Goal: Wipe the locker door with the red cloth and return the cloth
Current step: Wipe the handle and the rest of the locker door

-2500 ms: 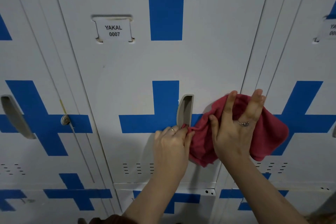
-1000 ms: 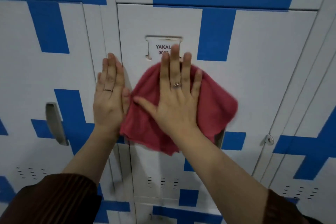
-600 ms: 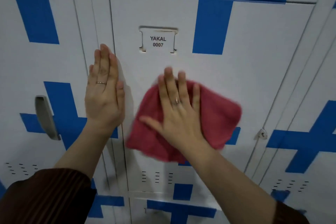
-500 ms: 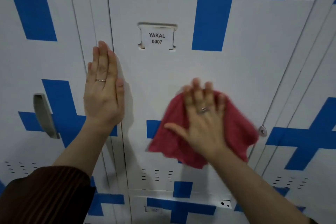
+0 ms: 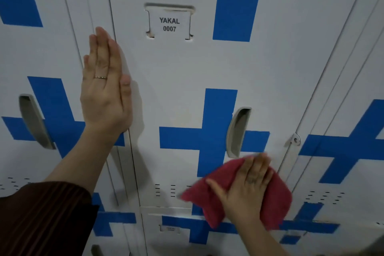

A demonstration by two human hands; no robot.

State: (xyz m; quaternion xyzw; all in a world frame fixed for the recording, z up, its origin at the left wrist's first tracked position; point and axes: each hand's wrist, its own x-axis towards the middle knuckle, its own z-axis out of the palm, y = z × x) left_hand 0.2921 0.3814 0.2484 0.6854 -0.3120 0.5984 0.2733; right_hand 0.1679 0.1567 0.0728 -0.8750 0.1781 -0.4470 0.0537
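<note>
While right hand [image 5: 247, 189] spreads flat fingers on soft red cloth [image 5: 274, 199] | left hand [image 5: 105, 89] flat, released, on smooth locker door [image 5: 176, 72]

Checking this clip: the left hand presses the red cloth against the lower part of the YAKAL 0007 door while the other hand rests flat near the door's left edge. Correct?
Not quite: the hands are swapped. In the head view the right hand presses the red cloth on the lower part of the YAKAL 0007 door, and the left hand rests flat near its left edge.
</note>
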